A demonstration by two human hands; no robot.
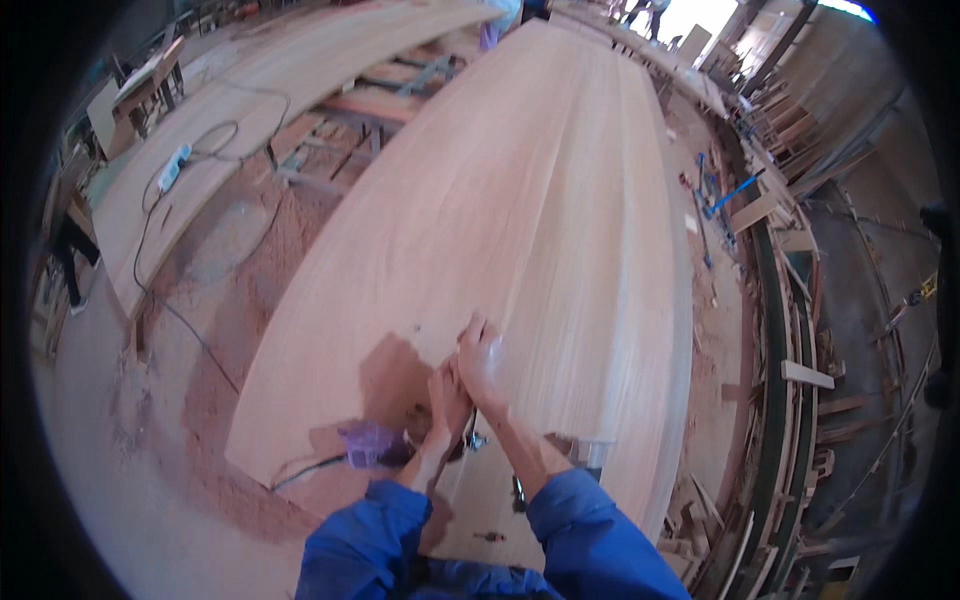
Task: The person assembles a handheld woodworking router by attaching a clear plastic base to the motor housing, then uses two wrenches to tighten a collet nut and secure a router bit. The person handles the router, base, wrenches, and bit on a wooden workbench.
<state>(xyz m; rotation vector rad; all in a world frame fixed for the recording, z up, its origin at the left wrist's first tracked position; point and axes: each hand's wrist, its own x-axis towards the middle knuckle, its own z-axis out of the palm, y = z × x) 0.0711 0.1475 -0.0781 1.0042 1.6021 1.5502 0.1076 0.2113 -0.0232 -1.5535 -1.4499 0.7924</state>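
Note:
A long, pale wooden panel (470,200) with a curved outline stretches away in front of me. Over its near part my two hands are close together and touching. My right hand (482,362) is closed and lies on the far side. Just below it, my left hand (449,400) is curled too; whatever either grips is hidden. A purple object (372,444) with a black cord rests beside my left wrist, its kind unclear. Small metal fittings (478,439) show between my forearms. Near my right forearm lies a tool with a grey metal part (594,456), partly covered. A small dark metal piece (490,537) sits close to my body.
Another wooden panel (230,110) stands at the left, carrying a white-and-blue power strip (174,168) with a looping cable. Blue clamps (730,195) and wood offcuts (808,375) lie along the right. Reddish dust covers the floor (230,440). People stand in the background.

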